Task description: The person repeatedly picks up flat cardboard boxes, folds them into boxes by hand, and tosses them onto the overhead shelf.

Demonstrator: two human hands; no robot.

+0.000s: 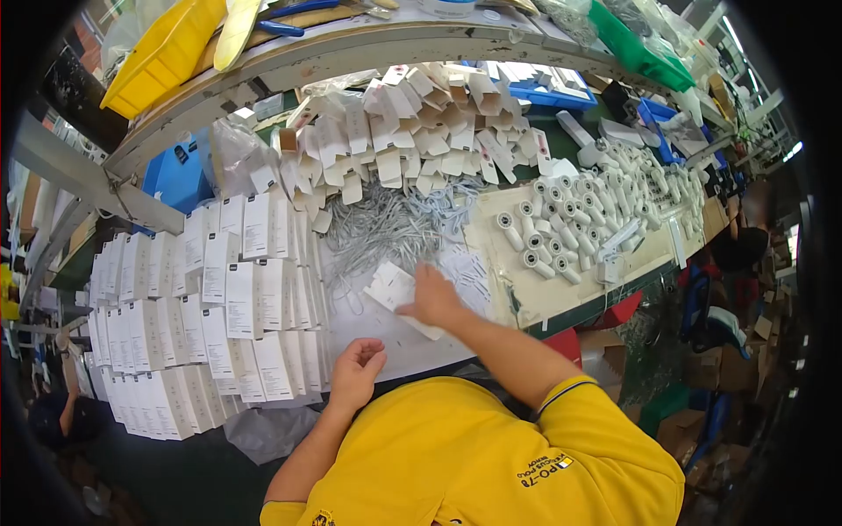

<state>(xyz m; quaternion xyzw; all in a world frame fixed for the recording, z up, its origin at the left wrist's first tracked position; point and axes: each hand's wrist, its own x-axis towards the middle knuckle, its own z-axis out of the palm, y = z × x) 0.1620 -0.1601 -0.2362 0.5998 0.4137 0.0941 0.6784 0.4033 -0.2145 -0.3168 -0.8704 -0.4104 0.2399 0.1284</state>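
White carton [388, 287] seemingly handled by right hand [436, 300], finger pinch unclear | left hand [356, 373]: fingers loosely curled, empty | next: steadying likely needed

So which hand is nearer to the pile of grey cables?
Right. The right hand is at the white carton, just on the near side of the grey cables; the left hand is farther from them, close to the person's body.

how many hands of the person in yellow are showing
2: the right hand is at a white carton, and the left hand is beside the stacked boxes. Neither is out of view.
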